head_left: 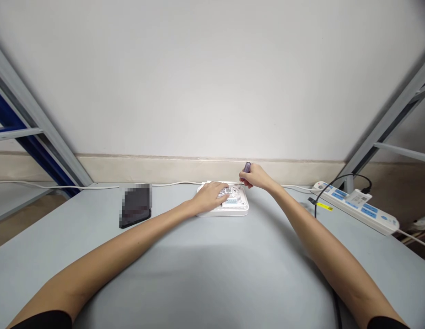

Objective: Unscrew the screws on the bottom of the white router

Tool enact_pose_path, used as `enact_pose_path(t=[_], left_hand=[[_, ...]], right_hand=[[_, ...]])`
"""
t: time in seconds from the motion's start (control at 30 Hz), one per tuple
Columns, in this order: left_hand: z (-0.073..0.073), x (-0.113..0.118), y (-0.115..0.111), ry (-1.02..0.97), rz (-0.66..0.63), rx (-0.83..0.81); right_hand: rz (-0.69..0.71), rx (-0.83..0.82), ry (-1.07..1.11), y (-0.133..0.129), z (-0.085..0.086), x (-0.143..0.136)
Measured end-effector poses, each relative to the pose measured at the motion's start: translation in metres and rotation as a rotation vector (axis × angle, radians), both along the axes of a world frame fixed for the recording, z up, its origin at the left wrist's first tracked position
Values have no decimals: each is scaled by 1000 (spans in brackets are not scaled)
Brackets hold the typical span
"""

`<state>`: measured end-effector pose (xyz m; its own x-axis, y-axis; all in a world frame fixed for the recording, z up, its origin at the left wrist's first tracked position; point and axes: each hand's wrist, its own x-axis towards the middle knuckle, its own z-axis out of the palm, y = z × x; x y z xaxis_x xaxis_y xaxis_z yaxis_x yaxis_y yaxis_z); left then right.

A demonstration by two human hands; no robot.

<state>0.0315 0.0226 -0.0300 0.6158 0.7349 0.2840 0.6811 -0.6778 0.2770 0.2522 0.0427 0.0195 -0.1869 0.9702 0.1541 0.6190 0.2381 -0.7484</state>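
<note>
Right hand is closed around a purple-handled screwdriver, left hand loosely spread on the white plastic vented device, casing apparently assembled (screw progress unreadable).

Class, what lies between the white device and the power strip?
In the head view: the right forearm, part of a white cable, and a black connector.

Phone on table's left part mostly pixelated, screen unreadable. Router label print too small. Left hand covers router's left part. Both upper arms cut off.
</note>
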Motion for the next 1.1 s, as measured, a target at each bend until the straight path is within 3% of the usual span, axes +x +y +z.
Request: enact_pose_path(t=[0.67, 1.1], left_hand=[[-4, -1, 3, -3, 3, 3], [6, 1, -2, -69, -100, -45]], right_hand=[[-15, 29, 63, -9, 13, -1], [202, -13, 254, -29, 27, -21]])
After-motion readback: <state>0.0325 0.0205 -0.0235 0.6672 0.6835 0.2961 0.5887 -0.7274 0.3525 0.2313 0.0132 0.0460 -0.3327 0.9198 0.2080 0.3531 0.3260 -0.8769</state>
